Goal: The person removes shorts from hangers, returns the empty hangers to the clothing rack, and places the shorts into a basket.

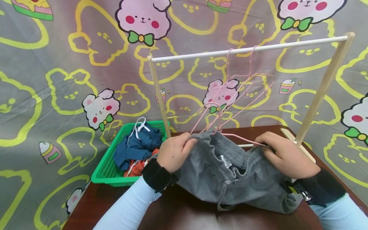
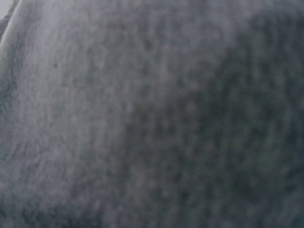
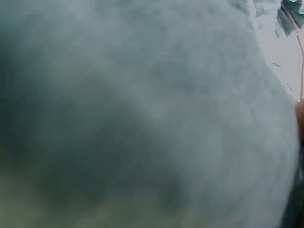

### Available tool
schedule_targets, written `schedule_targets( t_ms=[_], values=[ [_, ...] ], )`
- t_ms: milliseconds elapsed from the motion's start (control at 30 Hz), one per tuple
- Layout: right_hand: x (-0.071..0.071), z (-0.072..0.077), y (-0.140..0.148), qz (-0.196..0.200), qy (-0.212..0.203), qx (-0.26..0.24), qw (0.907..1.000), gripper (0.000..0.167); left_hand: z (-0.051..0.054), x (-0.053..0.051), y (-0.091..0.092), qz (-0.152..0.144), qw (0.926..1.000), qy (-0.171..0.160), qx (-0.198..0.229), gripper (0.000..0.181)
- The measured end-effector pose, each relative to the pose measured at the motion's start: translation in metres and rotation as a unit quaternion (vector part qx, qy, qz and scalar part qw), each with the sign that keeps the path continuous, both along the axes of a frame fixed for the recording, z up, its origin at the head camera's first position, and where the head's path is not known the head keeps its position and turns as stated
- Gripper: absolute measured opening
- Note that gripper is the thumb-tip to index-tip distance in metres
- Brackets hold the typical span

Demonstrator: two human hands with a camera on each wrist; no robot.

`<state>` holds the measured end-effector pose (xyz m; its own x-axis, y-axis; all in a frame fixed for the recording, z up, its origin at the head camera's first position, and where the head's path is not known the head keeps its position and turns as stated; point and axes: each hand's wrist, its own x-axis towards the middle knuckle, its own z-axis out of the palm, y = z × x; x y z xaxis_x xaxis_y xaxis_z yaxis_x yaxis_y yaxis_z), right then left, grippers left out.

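Observation:
Grey drawstring pants [image 1: 207, 172] hang between my two hands, waistband upward and partly open, with a pale tag showing inside. At the left end of the waistband, my left hand [image 1: 175, 151] pinches the cloth between thumb and fingers. My right hand [image 1: 290, 156] grips the right end of the waistband together with the tip of a pink wire hanger [image 1: 238, 138]. This hanger stands at the waist opening; its left end is hidden by the cloth. Blurred grey cloth [image 2: 142, 114] fills the left wrist view, and similar cloth [image 3: 190, 95] covers most of the right wrist view.
Behind the pants stands a rack with a white rail [image 1: 201, 56] and wooden posts [image 1: 325, 86]. Two pink hangers [image 1: 250, 75] hang from it. A green basket [image 1: 107, 163] at left holds blue clothing [image 1: 141, 143] and orange clothing [image 1: 138, 167] on the brown table [image 1: 161, 207].

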<state>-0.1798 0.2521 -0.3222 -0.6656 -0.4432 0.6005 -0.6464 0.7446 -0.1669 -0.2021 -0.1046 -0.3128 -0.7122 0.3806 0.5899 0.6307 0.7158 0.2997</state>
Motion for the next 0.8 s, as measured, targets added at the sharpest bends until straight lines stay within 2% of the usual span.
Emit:
schedule_targets(
  t_ms=[100, 233, 333, 533, 633, 800],
  values=[
    [0.000, -0.001, 0.001, 0.000, 0.009, 0.002, 1.0000, 0.034, 0.000, -0.001, -0.004, -0.002, 1.0000, 0.002, 0.004, 0.033],
    [0.000, -0.005, 0.004, -0.018, 0.018, -0.002, 0.9997, 0.030, 0.002, -0.002, -0.010, -0.002, 0.9999, -0.011, 0.010, 0.032],
    [0.000, -0.009, 0.005, -0.026, 0.022, -0.025, 0.9991, 0.032, 0.004, -0.003, -0.014, 0.000, 0.9995, -0.025, 0.020, 0.031],
    [-0.001, -0.011, 0.011, -0.010, 0.030, -0.075, 0.9967, 0.038, 0.007, -0.007, -0.024, 0.002, 0.9984, -0.040, 0.040, 0.029],
    [-0.002, -0.014, 0.018, -0.027, 0.017, -0.085, 0.9959, 0.035, 0.009, -0.008, -0.029, 0.006, 0.9978, -0.043, 0.050, 0.029],
    [-0.003, -0.022, 0.032, -0.069, -0.032, -0.105, 0.9915, 0.029, 0.010, -0.008, -0.035, 0.007, 0.9976, -0.041, 0.056, 0.030]
  ],
)
